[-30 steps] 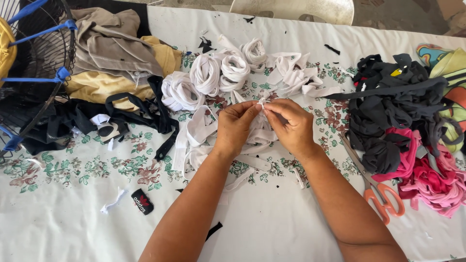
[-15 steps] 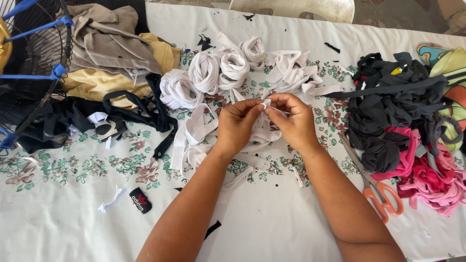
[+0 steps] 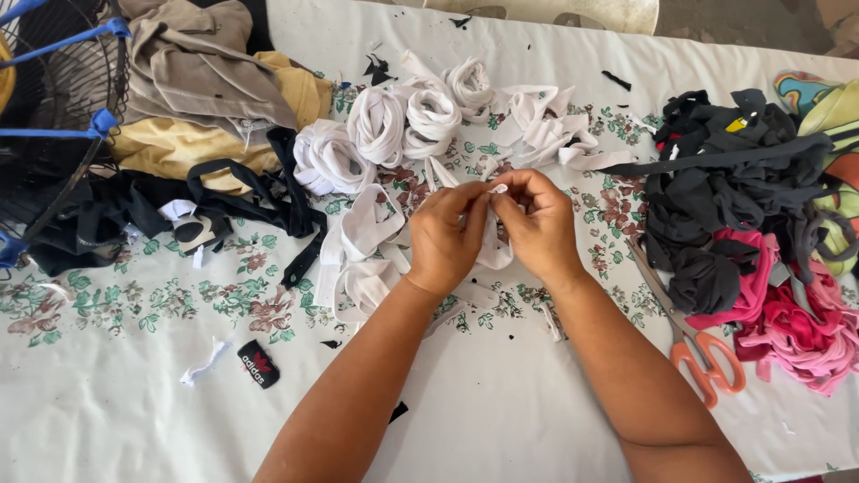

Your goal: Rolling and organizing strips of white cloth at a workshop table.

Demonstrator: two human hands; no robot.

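Head view, white strip (image 3: 497, 190) pinched between fingers (image 3: 476, 202)

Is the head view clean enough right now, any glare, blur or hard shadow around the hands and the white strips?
Head view: even, soft daylight, no glare on the tablecloth; only faint shadows under the forearms; left hand and right hand sharp, pinching a white fabric strip; white rolls keep their folds; slight wide-angle bending at the edges.

a table (image 3: 537, 429) under a white cloth printed with faded flowers fills nearly the whole view. at the upper left stands a black wire fan guard (image 3: 54, 107) with blue clips. grey floor (image 3: 743, 22) shows beyond the far edge. even daylight.
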